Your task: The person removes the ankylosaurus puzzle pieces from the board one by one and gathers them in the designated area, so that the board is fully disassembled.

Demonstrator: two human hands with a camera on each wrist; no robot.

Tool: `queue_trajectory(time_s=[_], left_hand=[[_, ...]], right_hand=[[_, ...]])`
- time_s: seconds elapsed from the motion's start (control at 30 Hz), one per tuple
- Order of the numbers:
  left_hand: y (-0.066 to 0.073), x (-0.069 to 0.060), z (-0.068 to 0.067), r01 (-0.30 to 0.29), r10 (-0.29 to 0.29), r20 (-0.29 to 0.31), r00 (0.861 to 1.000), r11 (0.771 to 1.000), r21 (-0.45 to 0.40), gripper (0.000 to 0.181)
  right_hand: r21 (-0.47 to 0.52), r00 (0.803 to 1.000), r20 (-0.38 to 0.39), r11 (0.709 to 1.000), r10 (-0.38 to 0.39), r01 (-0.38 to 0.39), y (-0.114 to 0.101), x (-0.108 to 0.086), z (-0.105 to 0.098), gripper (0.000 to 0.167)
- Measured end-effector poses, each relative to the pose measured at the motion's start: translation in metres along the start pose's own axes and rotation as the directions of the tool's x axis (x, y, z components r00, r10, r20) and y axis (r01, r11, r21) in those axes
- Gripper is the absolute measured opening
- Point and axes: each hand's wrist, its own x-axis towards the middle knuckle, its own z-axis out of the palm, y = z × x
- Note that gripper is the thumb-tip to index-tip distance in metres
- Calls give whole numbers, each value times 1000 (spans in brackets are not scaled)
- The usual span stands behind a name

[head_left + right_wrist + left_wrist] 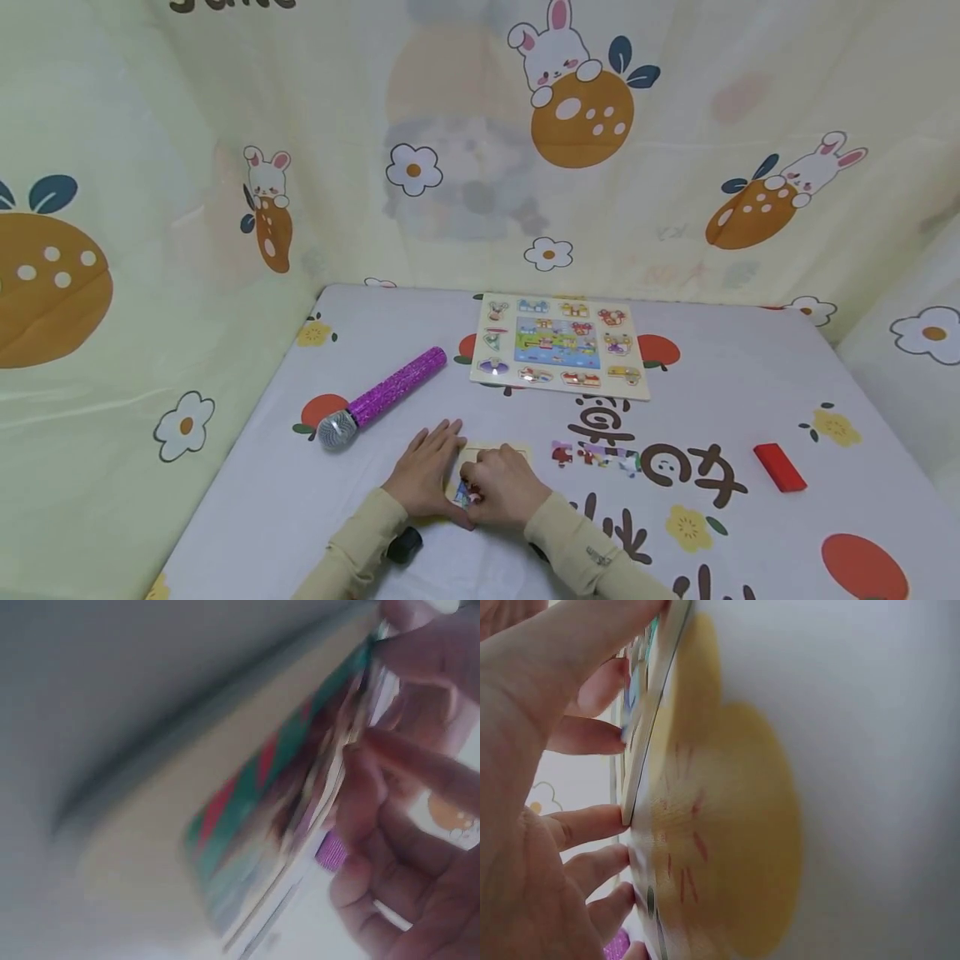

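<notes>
Seemingly for steadiness, the spread left hand (426,473) braced the puzzle board (191,787) under the curled right hand (506,490); any pinch was unclear.

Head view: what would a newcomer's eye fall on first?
Probably the glittery purple microphone, lying on the table, left of centre. Next, the colourful puzzle board near the far edge and the red block at right. Front and centre, the left hand and right hand work at a small board.

Left hand (426,473) and right hand (504,489) partly cover the board (471,453) between them; the right-wrist view blurs its print.
</notes>
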Motion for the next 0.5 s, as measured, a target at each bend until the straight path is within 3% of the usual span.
queue_trajectory(time_s=[0.23, 0.5], left_hand=[[2, -1, -1, 27, -27, 27, 999, 1000, 10, 115], [3, -1, -2, 18, -18, 23, 1000, 1000, 12, 116]], right_hand=[[71, 998, 59, 997, 33, -37, 27, -19, -20, 31], [121, 991, -42, 985, 126, -120, 68, -66, -29, 34]])
